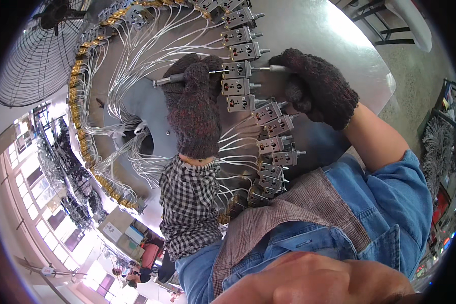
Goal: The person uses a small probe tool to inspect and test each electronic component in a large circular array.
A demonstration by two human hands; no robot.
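My left hand (pixel 195 104), in a dark knitted glove, is closed round a grey-handled screwdriver (pixel 175 78). Its thin shaft reaches to one of the small metal boxes with a stub shaft (pixel 236 69) in a curved row. On the box's other side, my right hand (pixel 319 86), gloved alike, pinches a slim tool with a pale handle (pixel 277 68). That tool's thin metal end meets the box's stub shaft; its exact kind I cannot make out. Bundles of pale wires (pixel 147 68) run from the boxes towards the middle.
A round metal table (pixel 309 25) carries the ring of boxes and brass-coloured parts (pixel 76 101). Wires gather at its central hole (pixel 144 142). A large fan (pixel 35 66) stands at the far left, a stool (pixel 410 23) at the far right. People (pixel 137 276) are in the background.
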